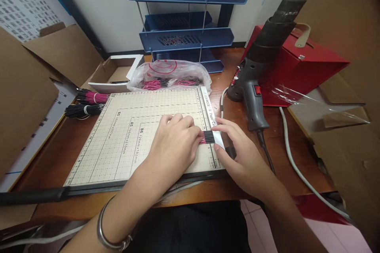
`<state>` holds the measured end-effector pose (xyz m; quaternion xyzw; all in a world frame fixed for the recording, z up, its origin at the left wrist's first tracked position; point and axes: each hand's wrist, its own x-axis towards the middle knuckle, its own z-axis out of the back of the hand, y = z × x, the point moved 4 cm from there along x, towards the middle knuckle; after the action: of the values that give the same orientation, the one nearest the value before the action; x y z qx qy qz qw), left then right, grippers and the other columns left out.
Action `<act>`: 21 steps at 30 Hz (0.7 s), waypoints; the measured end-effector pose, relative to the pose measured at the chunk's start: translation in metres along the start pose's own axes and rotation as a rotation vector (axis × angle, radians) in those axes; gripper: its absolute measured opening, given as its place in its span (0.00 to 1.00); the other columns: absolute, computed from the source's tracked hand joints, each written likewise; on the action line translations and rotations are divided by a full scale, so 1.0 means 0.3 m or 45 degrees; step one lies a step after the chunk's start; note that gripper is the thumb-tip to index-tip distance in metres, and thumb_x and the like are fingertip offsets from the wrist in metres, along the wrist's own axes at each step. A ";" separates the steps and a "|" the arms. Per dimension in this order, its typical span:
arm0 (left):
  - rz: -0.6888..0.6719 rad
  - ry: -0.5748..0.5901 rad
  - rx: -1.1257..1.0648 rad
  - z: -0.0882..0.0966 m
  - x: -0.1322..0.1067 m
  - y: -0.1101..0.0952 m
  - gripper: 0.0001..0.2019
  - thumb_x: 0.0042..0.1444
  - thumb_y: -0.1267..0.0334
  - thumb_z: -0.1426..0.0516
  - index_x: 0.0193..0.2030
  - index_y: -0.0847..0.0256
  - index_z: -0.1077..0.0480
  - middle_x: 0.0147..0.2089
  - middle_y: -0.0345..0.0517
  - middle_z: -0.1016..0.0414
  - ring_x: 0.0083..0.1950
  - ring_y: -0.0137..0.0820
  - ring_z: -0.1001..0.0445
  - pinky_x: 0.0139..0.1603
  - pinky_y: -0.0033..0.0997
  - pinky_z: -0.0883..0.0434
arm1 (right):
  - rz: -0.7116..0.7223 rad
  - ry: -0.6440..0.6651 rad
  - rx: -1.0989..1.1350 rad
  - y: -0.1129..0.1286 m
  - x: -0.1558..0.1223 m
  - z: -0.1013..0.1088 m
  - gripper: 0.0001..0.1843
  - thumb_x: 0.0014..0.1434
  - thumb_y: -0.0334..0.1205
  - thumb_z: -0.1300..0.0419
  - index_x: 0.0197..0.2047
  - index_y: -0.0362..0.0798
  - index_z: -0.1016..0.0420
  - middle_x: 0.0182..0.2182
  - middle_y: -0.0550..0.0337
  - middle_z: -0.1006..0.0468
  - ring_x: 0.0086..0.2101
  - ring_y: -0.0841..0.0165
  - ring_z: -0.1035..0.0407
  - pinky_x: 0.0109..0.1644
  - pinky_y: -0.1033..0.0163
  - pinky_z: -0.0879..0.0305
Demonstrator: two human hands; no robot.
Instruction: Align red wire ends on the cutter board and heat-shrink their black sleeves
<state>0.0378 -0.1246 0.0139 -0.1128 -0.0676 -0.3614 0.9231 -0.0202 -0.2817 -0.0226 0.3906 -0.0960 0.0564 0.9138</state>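
Observation:
A flat row of thin pink wires with black ends (209, 136) lies on a cream paper cutter (97, 154) with printed size lines. My left hand (175, 142) rests on the board with its fingers curled round the pink part, most of which is hidden under it. The black ends point right and meet the cutter's white edge strip (211, 114). My right hand (242, 152) is at that strip, thumb and fingers apart on either side of the wire ends. The cutter's black handle (35, 195) sticks out to the left.
Bundles of pink (93, 97) and black wires (83, 110) lie left of the board. Behind it are a plastic bag of wires (172, 79), an open box (113, 73) and blue trays (187, 39). A heat gun (252, 79) stands right, before a red box (314, 59).

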 end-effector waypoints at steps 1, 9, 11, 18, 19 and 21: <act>-0.001 0.007 0.000 -0.002 0.002 0.001 0.08 0.66 0.64 0.40 0.36 0.58 0.20 0.35 0.44 0.24 0.40 0.40 0.31 0.44 0.43 0.42 | 0.001 -0.001 0.001 -0.001 0.000 -0.001 0.17 0.65 0.39 0.45 0.57 0.55 0.31 0.66 0.56 0.34 0.66 0.60 0.40 0.70 0.45 0.42; -0.002 0.077 -0.026 -0.008 0.004 0.005 0.10 0.68 0.64 0.43 0.37 0.61 0.22 0.36 0.46 0.26 0.42 0.41 0.29 0.45 0.44 0.41 | 0.045 -0.053 -0.015 0.001 0.001 0.002 0.16 0.66 0.39 0.44 0.56 0.54 0.30 0.65 0.55 0.32 0.65 0.61 0.38 0.69 0.46 0.39; 0.007 0.046 -0.086 0.004 -0.007 0.005 0.10 0.69 0.65 0.44 0.38 0.61 0.23 0.36 0.45 0.26 0.42 0.40 0.29 0.45 0.43 0.41 | 0.104 -0.100 -0.035 0.008 0.005 0.008 0.15 0.66 0.40 0.43 0.56 0.54 0.29 0.64 0.55 0.30 0.64 0.61 0.36 0.67 0.46 0.36; -0.017 -0.025 -0.290 0.064 -0.069 -0.003 0.09 0.70 0.67 0.45 0.40 0.60 0.25 0.38 0.43 0.27 0.41 0.36 0.30 0.45 0.40 0.41 | 0.273 -0.131 -0.054 0.044 0.017 0.023 0.06 0.67 0.41 0.39 0.46 0.58 0.23 0.55 0.61 0.21 0.57 0.61 0.29 0.64 0.38 0.36; -0.012 -0.036 -0.332 0.071 -0.079 -0.003 0.09 0.70 0.67 0.46 0.40 0.60 0.25 0.39 0.42 0.27 0.41 0.35 0.31 0.45 0.39 0.40 | 0.284 -0.117 -0.030 0.049 0.016 0.024 0.05 0.67 0.40 0.39 0.44 0.58 0.23 0.54 0.62 0.21 0.58 0.61 0.30 0.65 0.39 0.36; 0.010 -0.061 -0.439 0.079 -0.097 -0.002 0.07 0.69 0.68 0.45 0.41 0.60 0.26 0.41 0.42 0.26 0.42 0.33 0.30 0.47 0.38 0.39 | 0.298 -0.093 0.037 0.057 0.012 0.026 0.04 0.67 0.39 0.39 0.43 0.57 0.23 0.53 0.63 0.20 0.59 0.61 0.30 0.66 0.40 0.38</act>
<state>0.0151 -0.0998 0.0310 -0.2784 -0.0262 -0.3614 0.8895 -0.0207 -0.2755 -0.0045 0.3918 -0.1733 0.1498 0.8911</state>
